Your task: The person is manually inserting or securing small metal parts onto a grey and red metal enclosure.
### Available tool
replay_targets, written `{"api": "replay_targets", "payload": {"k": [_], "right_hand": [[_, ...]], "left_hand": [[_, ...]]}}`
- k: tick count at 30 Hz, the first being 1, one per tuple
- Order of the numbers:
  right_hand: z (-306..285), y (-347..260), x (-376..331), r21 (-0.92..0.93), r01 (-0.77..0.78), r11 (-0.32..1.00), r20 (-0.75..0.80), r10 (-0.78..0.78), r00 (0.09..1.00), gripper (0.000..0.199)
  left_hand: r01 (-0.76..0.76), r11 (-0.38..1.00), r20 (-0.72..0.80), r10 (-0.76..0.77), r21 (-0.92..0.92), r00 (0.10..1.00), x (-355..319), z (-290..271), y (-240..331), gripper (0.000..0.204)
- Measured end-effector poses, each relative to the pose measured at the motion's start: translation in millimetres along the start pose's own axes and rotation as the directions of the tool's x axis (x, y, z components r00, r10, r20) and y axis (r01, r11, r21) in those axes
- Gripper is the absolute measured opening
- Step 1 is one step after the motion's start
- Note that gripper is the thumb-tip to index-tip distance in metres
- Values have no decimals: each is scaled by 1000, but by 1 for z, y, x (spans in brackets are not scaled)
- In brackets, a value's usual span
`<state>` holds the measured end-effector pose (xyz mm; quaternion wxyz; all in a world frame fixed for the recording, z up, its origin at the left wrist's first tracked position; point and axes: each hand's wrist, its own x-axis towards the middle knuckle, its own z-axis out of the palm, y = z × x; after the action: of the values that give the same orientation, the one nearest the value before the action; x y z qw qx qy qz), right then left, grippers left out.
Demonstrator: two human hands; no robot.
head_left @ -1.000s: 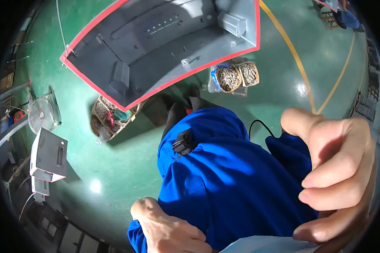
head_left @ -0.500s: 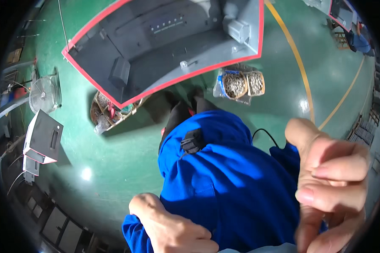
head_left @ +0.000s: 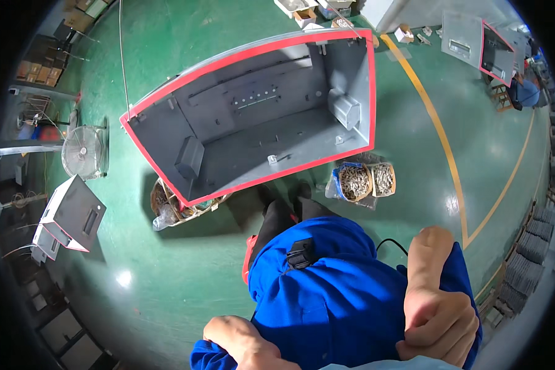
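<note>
My right hand (head_left: 441, 317) is held against the right side of my blue jacket (head_left: 364, 308), its fingers curled inward; whatever they pinch, if anything, is hidden. Low on the left, my left hand (head_left: 243, 342) is raised close to my chest, and the picture's lower edge cuts off its fingers. Between the hands a strip of pale blue cloth (head_left: 388, 364) shows at the bottom edge. A small black device (head_left: 301, 253) is attached to the front of the jacket. In front of me hangs a large open grey metal housing (head_left: 259, 117) with a red rim, beyond reach of both hands.
Under the housing stand open boxes of small metal parts (head_left: 355, 182) and a carton of bagged parts (head_left: 188, 213). A floor fan (head_left: 83, 152) and smaller grey housings (head_left: 73, 216) are at left. Yellow lines (head_left: 441, 129) mark the green floor; a person (head_left: 524, 92) sits far right.
My right hand has come down and inward to the jacket, its fingers curled. The left hand has sunk toward the bottom edge. The view has tilted, showing more of the housing and floor.
</note>
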<state>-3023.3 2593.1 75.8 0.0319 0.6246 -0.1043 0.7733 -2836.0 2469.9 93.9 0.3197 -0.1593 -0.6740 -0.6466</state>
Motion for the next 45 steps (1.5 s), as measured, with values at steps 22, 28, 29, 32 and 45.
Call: {"api": "replay_targets", "payload": {"k": [22, 28, 29, 32, 45], "right_hand": [[-31, 32, 20, 142, -490, 860, -101, 506, 857, 14], [-65, 39, 31, -214, -420, 882, 314, 470, 825, 14], [-68, 36, 27, -290, -397, 871, 336, 481, 810, 15], [-63, 33, 22, -327, -390, 861, 365, 496, 788, 16], [-12, 23, 12, 125, -532, 837, 112, 521, 846, 10]], "left_hand": [[108, 929, 343, 21, -353, 939, 14, -2, -58, 7], [75, 980, 287, -19, -186, 958, 3, 7, -57, 15], [93, 978, 291, -35, -185, 956, 2, 3, -68, 13], [37, 999, 171, -31, -31, 985, -18, 5, -72, 10], [50, 944, 412, 94, -325, 906, -50, 8, -47, 30]]}}
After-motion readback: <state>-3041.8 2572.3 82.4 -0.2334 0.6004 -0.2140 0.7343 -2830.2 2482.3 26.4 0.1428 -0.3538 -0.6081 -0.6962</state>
